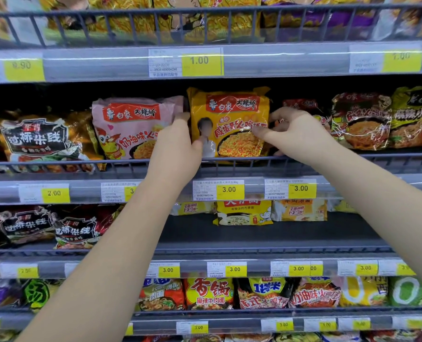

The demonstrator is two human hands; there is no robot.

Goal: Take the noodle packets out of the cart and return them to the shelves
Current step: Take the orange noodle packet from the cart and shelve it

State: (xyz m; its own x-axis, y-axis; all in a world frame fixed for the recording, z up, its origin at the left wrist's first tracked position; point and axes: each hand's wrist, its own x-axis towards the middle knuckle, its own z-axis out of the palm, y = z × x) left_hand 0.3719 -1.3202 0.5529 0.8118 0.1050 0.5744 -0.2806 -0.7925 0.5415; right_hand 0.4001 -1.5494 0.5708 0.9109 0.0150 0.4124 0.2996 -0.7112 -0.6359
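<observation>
Far left of the yellow packet [232, 124], on the same shelf, a black packet [39, 140] leans behind the wire rail [81, 162]. Just left of the yellow packet stands a pink packet [131, 129], its right edge partly hidden by the left hand [177, 149].

The left hand grips the yellow packet's left edge. Its thumb lies on the front face and its fingers reach up and round behind the edge.

The yellow packet stands upright and faces out, in the middle of the shelf, behind the rail. Its top sits higher than its neighbours' tops. Its bottom edge is hidden by the rail, so I cannot tell whether it rests on the shelf floor.

The right hand [296, 134] grips the yellow packet's right edge. The thumb presses the front face and the fingers curl round the side.

Right of the yellow packet, past the right hand, stands a dark red packet [360, 122], and further right a green packet [414, 119] touches it.

Straight below the yellow packet, a price tag [229, 190] on the shelf's front strip reads 3.00. Below that, on the next shelf down, a smaller yellow pack [242, 213] stands well back.
</observation>
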